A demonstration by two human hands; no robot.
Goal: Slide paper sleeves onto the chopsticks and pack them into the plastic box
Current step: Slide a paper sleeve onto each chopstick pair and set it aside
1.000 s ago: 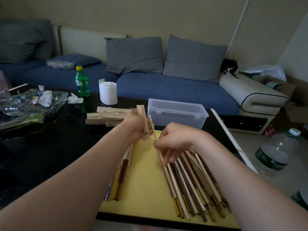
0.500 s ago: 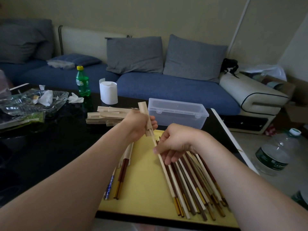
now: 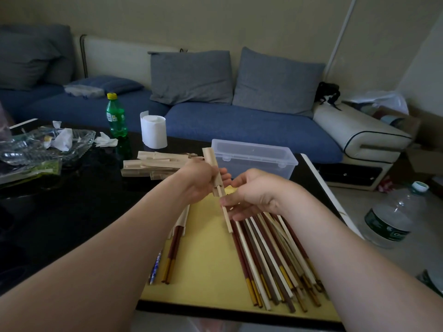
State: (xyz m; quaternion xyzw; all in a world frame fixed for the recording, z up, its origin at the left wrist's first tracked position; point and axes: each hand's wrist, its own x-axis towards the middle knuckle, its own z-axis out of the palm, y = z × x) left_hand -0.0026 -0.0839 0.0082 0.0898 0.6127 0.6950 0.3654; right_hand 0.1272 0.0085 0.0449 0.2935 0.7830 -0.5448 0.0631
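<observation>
Over a yellow mat (image 3: 206, 264), a person's left hand (image 3: 199, 180) grips a paper sleeve (image 3: 210, 157), its open mouth pointing toward 5 o'clock. The right hand (image 3: 254, 195) pinches a pale chopstick pair (image 3: 227, 219) between thumb and fingers, the tips already inside that mouth. The step in hand appears to be the push home. It likely goes best with both sticks kept side by side and in line with the sleeve, and with the left fingers light enough not to flatten the paper. A short, straight feed toward 11 o'clock should avoid tearing the edge. The plastic box (image 3: 254, 161) sits at 12 o'clock from the hands, near them, and its lid looks closed, so it would need opening before packing. A sleeve stack (image 3: 153, 164) lies at 10 o'clock. Loose chopsticks (image 3: 268, 259) fan out at 5 o'clock under the right wrist, and a few sleeved chopsticks (image 3: 176, 238) lie at 7 o'clock on the mat's left edge. A green bottle (image 3: 116, 116) at 11 o'clock carries a label too small to read. The dark band on a water bottle (image 3: 393, 219) on the floor at 3 o'clock shows pale marks that cannot be made out. No writing shows on the sleeves.
</observation>
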